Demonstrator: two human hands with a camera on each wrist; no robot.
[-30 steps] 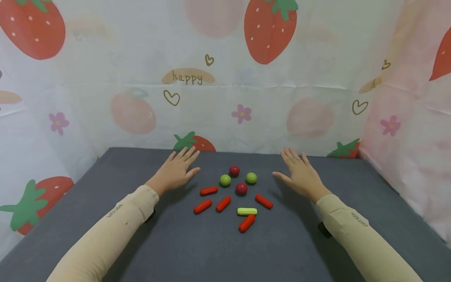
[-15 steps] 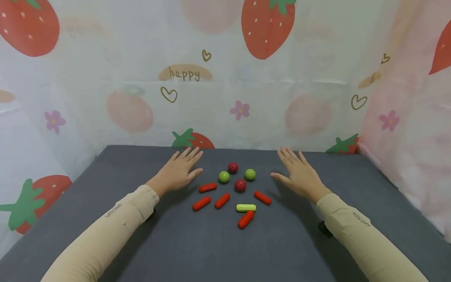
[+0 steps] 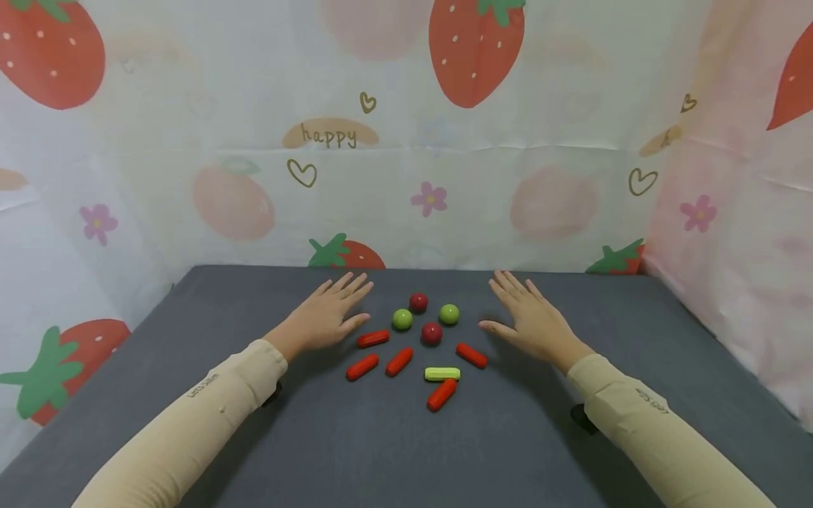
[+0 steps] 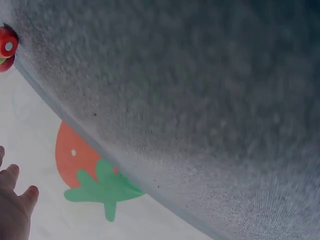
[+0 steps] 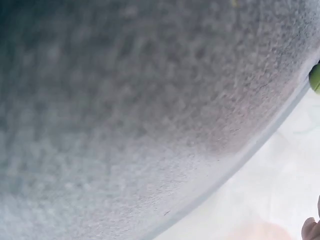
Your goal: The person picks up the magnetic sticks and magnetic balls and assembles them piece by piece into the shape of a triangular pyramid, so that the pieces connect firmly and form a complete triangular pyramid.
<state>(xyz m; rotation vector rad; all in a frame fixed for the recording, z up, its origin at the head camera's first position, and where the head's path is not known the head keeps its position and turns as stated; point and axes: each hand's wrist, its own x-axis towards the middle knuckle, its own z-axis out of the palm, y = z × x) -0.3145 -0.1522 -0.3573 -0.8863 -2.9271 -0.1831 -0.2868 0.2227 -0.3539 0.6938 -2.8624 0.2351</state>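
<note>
My left hand (image 3: 322,315), fingers spread and palm down, hovers over the left side of the dark table, just left of a red stick (image 3: 372,339). On the other side my right hand (image 3: 535,323) is held likewise, to the right of a green ball (image 3: 449,315) and a red stick (image 3: 471,355). Neither hand holds anything. Between them lie another green ball (image 3: 402,319) and two dark red balls, one farther back (image 3: 418,303) and one nearer (image 3: 432,334). Closer to me are more red sticks (image 3: 399,361) and a yellow-green stick (image 3: 442,374), against which a red stick (image 3: 441,395) lies.
The dark grey table (image 3: 356,451) runs back to a white curtain (image 3: 470,169) printed with strawberries, which also hangs along both sides. In the left wrist view a red stick's holed end (image 4: 8,46) shows at the edge. A green ball (image 5: 315,79) edges into the right wrist view.
Both hands have drifted slightly inward, the left to the right and the right to the left. The head view has shifted a little; the balls and sticks lie as before.
</note>
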